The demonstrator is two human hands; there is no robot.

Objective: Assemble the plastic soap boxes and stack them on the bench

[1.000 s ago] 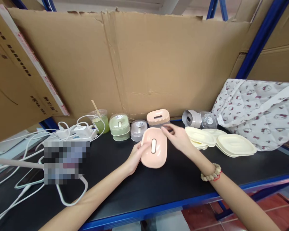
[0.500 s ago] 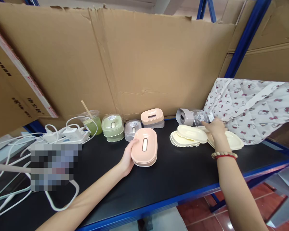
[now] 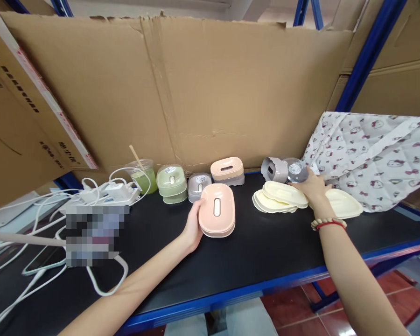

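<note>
My left hand is closed around the side of a pink soap box with a pale oval slot in its top, tilted toward me above the black table. At the right, my right hand reaches with its fingers apart, at the edge of a clear rounded cover; whether it touches the cover I cannot tell. Beside that cover lies a grey ring-shaped part on its side. Under and around my right hand are cream oval trays, stacked loosely, and another cream tray partly behind my wrist.
Along the back stand a green lidded box, a grey lidded box and stacked pink and grey parts. A green drink cup and a power strip with white cables are left. A patterned bag leans right.
The view has shifted, so things appear slightly to the right. My right hand's fingers have spread beside the clear cover. The left hand still holds the pink box.
</note>
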